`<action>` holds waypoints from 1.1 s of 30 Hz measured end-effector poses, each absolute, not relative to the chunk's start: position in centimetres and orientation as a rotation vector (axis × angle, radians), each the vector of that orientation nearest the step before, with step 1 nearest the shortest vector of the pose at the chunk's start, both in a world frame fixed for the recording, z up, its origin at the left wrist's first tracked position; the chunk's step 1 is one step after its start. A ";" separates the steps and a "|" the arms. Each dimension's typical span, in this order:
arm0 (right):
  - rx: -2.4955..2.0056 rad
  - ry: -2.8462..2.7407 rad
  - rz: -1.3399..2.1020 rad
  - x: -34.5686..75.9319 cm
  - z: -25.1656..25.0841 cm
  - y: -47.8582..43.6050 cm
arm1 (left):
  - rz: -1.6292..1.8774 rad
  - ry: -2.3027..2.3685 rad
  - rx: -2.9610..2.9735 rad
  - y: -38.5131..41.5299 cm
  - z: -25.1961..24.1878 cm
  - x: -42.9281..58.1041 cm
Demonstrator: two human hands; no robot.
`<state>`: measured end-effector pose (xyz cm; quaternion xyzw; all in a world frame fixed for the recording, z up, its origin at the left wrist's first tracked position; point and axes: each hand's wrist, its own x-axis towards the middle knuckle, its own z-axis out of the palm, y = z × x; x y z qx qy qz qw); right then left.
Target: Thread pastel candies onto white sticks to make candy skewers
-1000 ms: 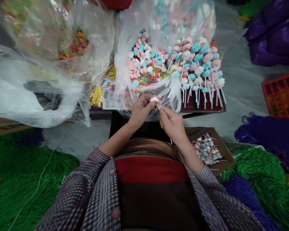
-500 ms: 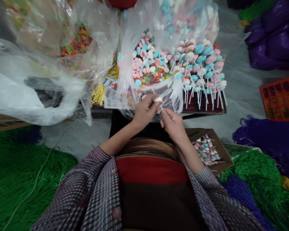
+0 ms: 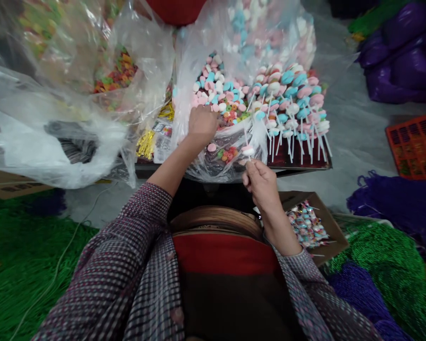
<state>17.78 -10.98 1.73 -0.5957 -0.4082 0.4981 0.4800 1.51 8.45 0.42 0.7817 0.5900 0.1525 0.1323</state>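
My left hand (image 3: 201, 124) reaches into a clear plastic bag (image 3: 213, 57) of loose pink, blue and white candies (image 3: 216, 90). Its fingers curl down among them; what they hold is hidden. My right hand (image 3: 261, 181) is closed on a white stick (image 3: 249, 160) with a pink and white candy (image 3: 247, 150) at its tip, held just in front of the bag. To the right, a pile of finished candy sticks (image 3: 293, 102) lies on a dark red tray (image 3: 301, 158).
A second clear bag (image 3: 74, 94) with orange and green ring candies (image 3: 115, 71) stands at the left. A cardboard box of wrapped sweets (image 3: 308, 227) sits by my right arm. Green strands (image 3: 28, 265) and purple strands (image 3: 401, 203) cover the floor. An orange crate (image 3: 415, 144) is at the right.
My left hand has left the stick and moved up and forward into the candy bag. My right hand stays put, now holding the stick with a candy on it alone.
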 end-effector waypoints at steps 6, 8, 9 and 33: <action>-1.466 -0.979 1.191 18.5 1.3 -11.5 | 0.790 1.518 2.218 10.0 -2.9 1.4; -1.460 -0.968 1.200 18.5 1.0 -11.5 | 0.775 1.477 2.234 10.1 -3.5 1.1; -1.454 -0.964 1.204 18.5 1.0 -11.5 | 0.764 1.471 2.229 10.1 -3.6 0.9; -1.513 -1.325 1.073 17.1 3.0 -11.1 | 1.277 0.995 1.426 1.6 -1.4 0.9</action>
